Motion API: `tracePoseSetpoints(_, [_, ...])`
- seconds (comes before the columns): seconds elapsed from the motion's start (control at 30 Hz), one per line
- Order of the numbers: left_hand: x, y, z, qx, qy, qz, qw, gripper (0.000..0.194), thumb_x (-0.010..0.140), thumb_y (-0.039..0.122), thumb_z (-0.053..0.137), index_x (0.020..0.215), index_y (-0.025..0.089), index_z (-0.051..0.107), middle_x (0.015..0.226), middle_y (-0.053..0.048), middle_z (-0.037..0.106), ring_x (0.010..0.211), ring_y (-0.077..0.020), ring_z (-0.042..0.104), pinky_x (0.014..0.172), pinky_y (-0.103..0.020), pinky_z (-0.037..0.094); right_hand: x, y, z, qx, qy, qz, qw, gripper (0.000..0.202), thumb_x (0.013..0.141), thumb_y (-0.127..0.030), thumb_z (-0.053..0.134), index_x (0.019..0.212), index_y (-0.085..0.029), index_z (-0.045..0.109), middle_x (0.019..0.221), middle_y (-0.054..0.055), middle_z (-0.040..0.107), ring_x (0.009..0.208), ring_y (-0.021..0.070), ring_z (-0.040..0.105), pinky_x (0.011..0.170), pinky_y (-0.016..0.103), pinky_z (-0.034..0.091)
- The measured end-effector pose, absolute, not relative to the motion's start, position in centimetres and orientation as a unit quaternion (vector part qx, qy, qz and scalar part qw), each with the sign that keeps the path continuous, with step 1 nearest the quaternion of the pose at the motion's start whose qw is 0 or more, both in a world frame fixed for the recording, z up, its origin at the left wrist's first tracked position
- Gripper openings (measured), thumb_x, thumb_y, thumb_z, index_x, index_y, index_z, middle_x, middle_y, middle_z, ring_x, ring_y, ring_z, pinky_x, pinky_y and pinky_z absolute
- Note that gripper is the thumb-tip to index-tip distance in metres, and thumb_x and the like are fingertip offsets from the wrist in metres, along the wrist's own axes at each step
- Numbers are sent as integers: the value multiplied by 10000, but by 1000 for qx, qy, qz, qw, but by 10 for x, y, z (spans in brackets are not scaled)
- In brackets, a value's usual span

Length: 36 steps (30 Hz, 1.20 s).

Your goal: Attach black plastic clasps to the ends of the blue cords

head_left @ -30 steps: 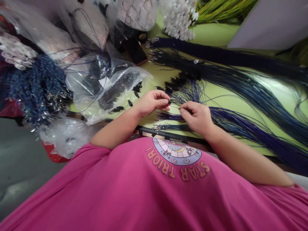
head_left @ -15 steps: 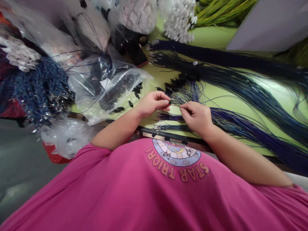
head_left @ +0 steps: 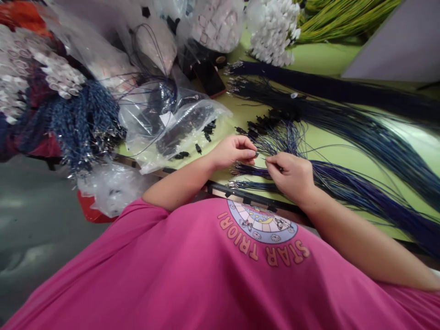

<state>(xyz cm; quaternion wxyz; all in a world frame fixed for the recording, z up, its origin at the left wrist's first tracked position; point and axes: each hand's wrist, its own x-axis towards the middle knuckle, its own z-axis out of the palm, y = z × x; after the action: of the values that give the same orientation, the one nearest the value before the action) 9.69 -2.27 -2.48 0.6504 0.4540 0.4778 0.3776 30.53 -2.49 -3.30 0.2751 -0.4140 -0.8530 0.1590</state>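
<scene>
Below the black connectors (head_left: 261, 123), the left hand (head_left: 229, 152) pinches what seems a small dark piece (head_left: 256, 155), the right hand (head_left: 294, 178) a thin wire (head_left: 263, 158), apparently lining up, needing steadiness.

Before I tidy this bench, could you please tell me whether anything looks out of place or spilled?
A small black part lies alone on the green table between the clear bag and left forearm, so it looks strayed; nothing appears damaged.

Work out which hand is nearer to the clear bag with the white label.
Left. The left hand is near the bag's right side; the right hand is farther right.
</scene>
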Motion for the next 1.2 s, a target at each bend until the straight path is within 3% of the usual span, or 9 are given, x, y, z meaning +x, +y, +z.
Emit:
tracePoseSetpoints(0.33, [101,-23,-30,446,455,375,673,385,566,317,876,767,122,612,633,-19,694,587,-110,662,623,-243,530,303,-26,-37,-403,-872,150,233,277,892,-261,448,802,-194,701,779,53,720,730,172,653,663,271,449])
tracePoseSetpoints(0.6, [101,-24,-30,455,462,357,672,349,597,276,855,773,103,609,627,-16,693,581,-107,668,620,-229,536,300,-26,-42,-376,-873,154,270,241,860,-231,490,746,-176,694,721,52,713,652,158,635,608,262,435])
tracePoseSetpoints(0.73, [98,-23,-27,451,452,364,678,298,641,223,822,816,101,615,653,-19,703,605,-110,681,633,-227,544,304,-20,-35,-399,-820,272,306,203,842,-262,545,769,-185,719,722,34,720,647,150,641,631,263,470])
tracePoseSetpoints(0.87, [89,-20,-24,455,440,375,677,262,655,162,796,839,92,623,679,-26,713,623,-108,690,647,-224,549,312,-5,-36,-453,-734,409,298,242,849,-301,531,915,-191,735,741,27,735,647,169,671,630,289,513])
tracePoseSetpoints(1.0, [82,-20,-22,489,409,332,695,204,673,149,775,818,93,642,648,-27,703,613,-114,688,635,-230,545,313,5,-46,-398,-835,327,194,176,785,-279,583,851,-238,741,873,33,753,788,218,697,762,354,531])
tracePoseSetpoints(1.1, [81,-18,-25,498,383,314,712,173,651,111,781,778,111,663,634,-28,692,592,-126,678,609,-250,545,311,5,-56,-328,-900,231,171,170,795,-271,559,851,-253,719,940,90,732,870,262,686,794,396,533])
tracePoseSetpoints(1.2, [80,-9,-27,492,341,300,743,121,630,141,812,692,141,707,668,-57,693,593,-148,672,612,-298,559,314,4,-69,-279,-921,197,186,129,786,-355,567,761,-318,687,816,106,716,754,291,676,677,431,534])
